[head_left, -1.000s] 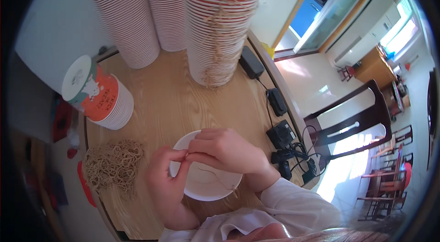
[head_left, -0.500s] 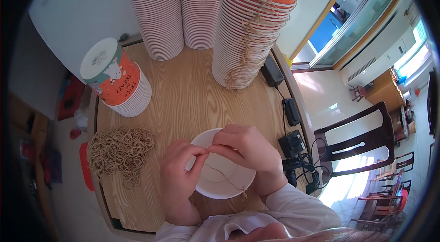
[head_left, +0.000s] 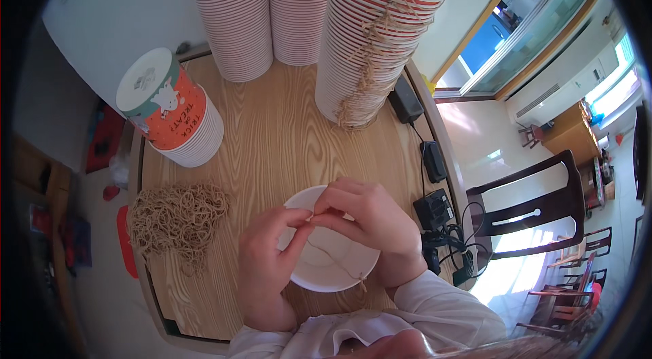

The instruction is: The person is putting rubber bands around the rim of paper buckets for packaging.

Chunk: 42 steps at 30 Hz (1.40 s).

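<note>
A white paper bucket (head_left: 333,277) stands with its mouth up on the table, close in front of me. A thin tan twine string (head_left: 333,258) runs across its inside, and a knotted end shows at the near right rim. Over the bucket's mouth, my left hand (head_left: 272,240) pinches the string between thumb and forefinger. My right hand (head_left: 363,216) is also closed in a pinch on it, the fingertips of both hands meeting. The exact bit of string between the fingertips is mostly hidden.
A heap of loose tan twine (head_left: 178,220) lies at the left. Behind it stands a short stack of orange printed buckets (head_left: 180,114). Tall bucket stacks (head_left: 234,19) rise at the back; twine strings hang down one stack (head_left: 333,74). Black power adapters (head_left: 433,209) with cables line the right edge.
Both hands stay over the bucket; their fingertips have shifted slightly and drawn closer together on the string. The whole view has tilted a little.
</note>
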Motion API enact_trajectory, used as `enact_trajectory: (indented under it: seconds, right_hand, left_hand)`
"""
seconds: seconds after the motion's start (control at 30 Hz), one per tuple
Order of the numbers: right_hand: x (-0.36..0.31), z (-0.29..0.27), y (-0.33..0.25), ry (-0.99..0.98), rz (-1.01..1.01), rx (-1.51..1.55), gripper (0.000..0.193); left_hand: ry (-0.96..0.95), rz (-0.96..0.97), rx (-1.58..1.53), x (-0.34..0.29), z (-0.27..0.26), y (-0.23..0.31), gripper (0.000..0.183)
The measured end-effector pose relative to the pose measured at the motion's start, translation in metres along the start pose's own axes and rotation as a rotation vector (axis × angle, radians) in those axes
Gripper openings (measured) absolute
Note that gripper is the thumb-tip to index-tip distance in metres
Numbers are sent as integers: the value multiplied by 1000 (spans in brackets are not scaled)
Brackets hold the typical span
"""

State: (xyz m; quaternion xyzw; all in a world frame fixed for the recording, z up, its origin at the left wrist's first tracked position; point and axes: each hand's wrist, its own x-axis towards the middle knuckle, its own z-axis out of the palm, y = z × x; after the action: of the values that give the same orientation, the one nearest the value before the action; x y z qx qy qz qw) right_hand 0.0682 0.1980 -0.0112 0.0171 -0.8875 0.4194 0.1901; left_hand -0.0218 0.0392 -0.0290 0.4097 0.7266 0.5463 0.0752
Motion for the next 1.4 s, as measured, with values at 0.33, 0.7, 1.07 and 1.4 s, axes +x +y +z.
enact_trajectory:
  seconds: [0.33,0.7,1.07,1.4]
  right_hand:
    - [-2,-8,4,116,269,-54,9]
    - [-2,7,38,-127,356,-348,35]
    - [7,14,-1,120,325,-112,25]
    - [4,23,-19,83,270,-79,31]
  left_hand:
    - [-6,9,123,-2,-8,-7,11]
    - [79,19,73,0,-9,-2,13]
    - [194,-42,114,0,-10,-5,21]
    - [309,81,125,-1,-16,-13,16]
